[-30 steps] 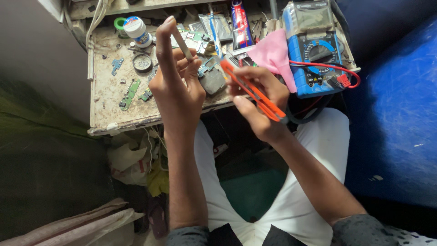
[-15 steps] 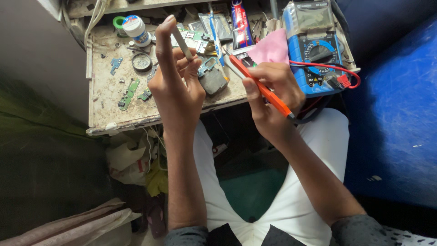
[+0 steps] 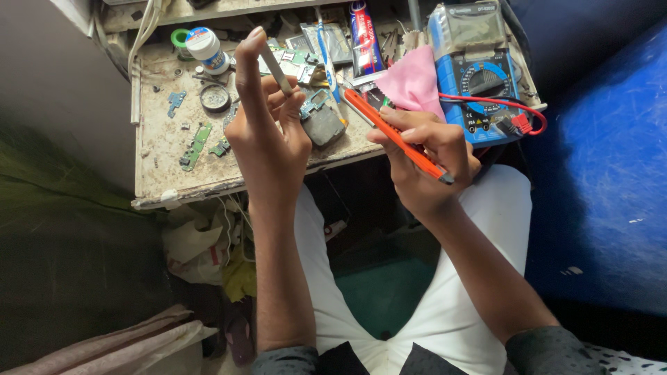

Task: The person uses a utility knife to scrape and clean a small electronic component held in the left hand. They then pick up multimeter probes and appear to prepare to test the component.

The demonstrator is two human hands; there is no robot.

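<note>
The hands are raised apart above the desk (image 3: 167,160): the left hand (image 3: 267,135) pinches a thin grey strip (image 3: 276,68) upright between fingertips, and the right hand (image 3: 427,160) is closed around an orange utility knife (image 3: 396,139), its tip aimed toward the strip but not touching. No cut shows yet. Circuit boards (image 3: 201,139) lie scattered.

Worn bench, plastic tools, soft cloth

The bench (image 3: 160,149) looks rough, matt and stained, its edge chipped. The orange tool (image 3: 396,137) in the right hand (image 3: 427,163) is smooth, glossy plastic. The pink cloth (image 3: 413,83) looks soft and matt. The blue meter (image 3: 479,76) has a shiny plastic case; the white jar (image 3: 206,48) is smooth plastic.
</note>
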